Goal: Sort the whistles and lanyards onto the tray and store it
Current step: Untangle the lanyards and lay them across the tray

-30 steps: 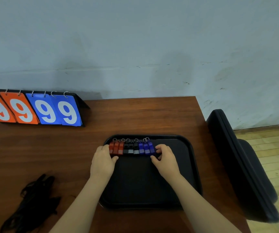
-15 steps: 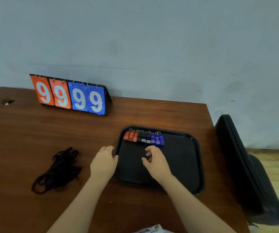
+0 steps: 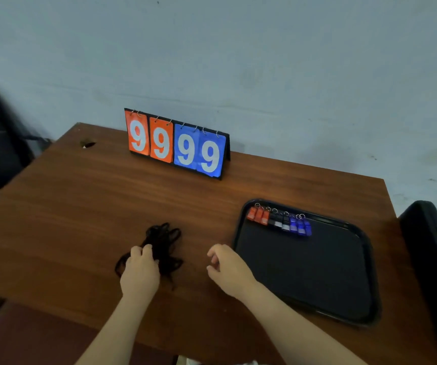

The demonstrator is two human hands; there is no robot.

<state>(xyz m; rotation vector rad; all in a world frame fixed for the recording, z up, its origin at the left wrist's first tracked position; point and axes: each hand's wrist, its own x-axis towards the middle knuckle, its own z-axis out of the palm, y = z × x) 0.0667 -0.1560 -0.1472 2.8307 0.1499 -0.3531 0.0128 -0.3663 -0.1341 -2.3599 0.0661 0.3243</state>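
a: where are the lanyards (image 3: 165, 239)?

b: in a black tangle on the counter (image 3: 80, 206), left of the tray (image 3: 317, 275) and well apart from it. the left hand (image 3: 139, 275) is on the near side of the pile, fingers bent down onto the cords.

a: gripping them?

b: touching for sure. i can't tell whether the fingers have closed round anything.

a: and the right hand (image 3: 229, 270)?

b: above the counter just beside the tray's left edge, fingers loosely curled, nothing in it.

a: whistles (image 3: 279, 222)?

b: one tight row along the tray's far left corner: three red, three black, three blue, rings pointing away. a flip scoreboard (image 3: 178, 144) reading 9999 stands at the back.
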